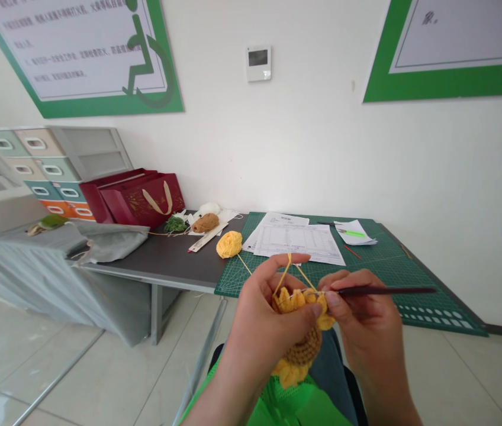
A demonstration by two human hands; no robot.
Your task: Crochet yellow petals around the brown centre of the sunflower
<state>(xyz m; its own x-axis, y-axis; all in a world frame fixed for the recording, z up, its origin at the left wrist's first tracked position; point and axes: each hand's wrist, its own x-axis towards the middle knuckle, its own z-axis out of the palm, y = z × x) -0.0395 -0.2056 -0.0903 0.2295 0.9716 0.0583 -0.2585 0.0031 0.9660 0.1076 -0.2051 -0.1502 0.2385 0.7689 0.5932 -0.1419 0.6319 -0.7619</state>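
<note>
A crocheted flower [303, 349] with a brown centre and yellow ruffled petals is pinched in my left hand [262, 313], thumb across its upper edge. Yellow yarn loops over the raised left index finger and runs down to the petals. My right hand [366, 313] grips a crochet hook [386, 290] with a dark handle, its thin metal end at the petals' top edge. The hook's very tip is hard to make out among the stitches. Behind my left hand, a yellow yarn ball [229, 244] rests on the table, a strand leading from it toward my hands.
On the green cutting mat [411, 272] lie printed papers [298, 239] and a small paper stack with a green marker [354, 234]. Brown yarn [205, 222], green yarn [175, 223] and a dark red gift bag [140, 198] stand farther left, before a drawer unit [64, 165].
</note>
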